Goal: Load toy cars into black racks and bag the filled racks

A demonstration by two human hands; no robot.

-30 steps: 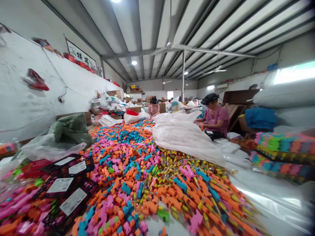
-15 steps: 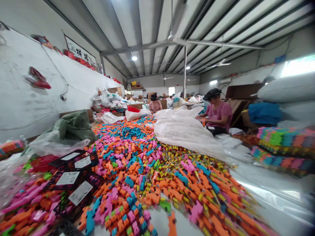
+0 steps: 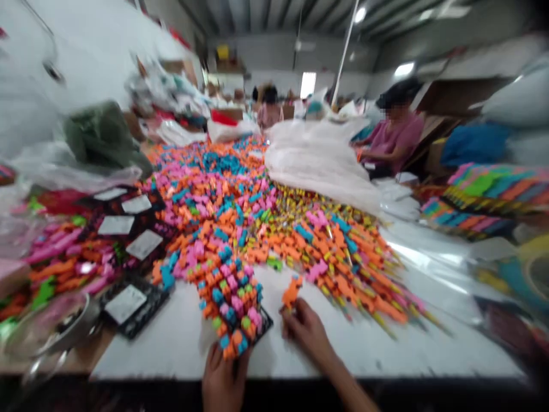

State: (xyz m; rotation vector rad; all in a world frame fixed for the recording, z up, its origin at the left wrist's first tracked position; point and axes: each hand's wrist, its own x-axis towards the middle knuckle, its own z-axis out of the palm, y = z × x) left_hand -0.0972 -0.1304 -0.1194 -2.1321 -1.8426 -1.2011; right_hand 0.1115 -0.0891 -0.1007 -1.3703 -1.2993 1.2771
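Observation:
My left hand point(image 3: 225, 375) is at the table's front edge, its fingers closed around the near end of a black tray point(image 3: 265, 326) packed with upright small orange, blue, pink and green pieces point(image 3: 234, 292). To its right, my right hand point(image 3: 306, 332) pinches an orange animal-shaped toy piece point(image 3: 292, 290) just above the white tabletop point(image 3: 369, 349). Whether a pencil is attached to that piece is hidden by my fingers. Beyond both hands spreads a heap of loose coloured toy pieces point(image 3: 201, 212). Motion blurs the picture somewhat.
Pencils with orange toppers point(image 3: 364, 280) lie fanned out on the right. At left are black crates with white labels point(image 3: 115, 225) and a metal pan point(image 3: 64, 326). A big white plastic bag point(image 3: 317, 154) lies across the heap. A person in pink point(image 3: 398, 137) sits at the far right.
The view has tilted down, and both my hands have come into sight at the bottom. The tray of pieces and the table's front edge now show.

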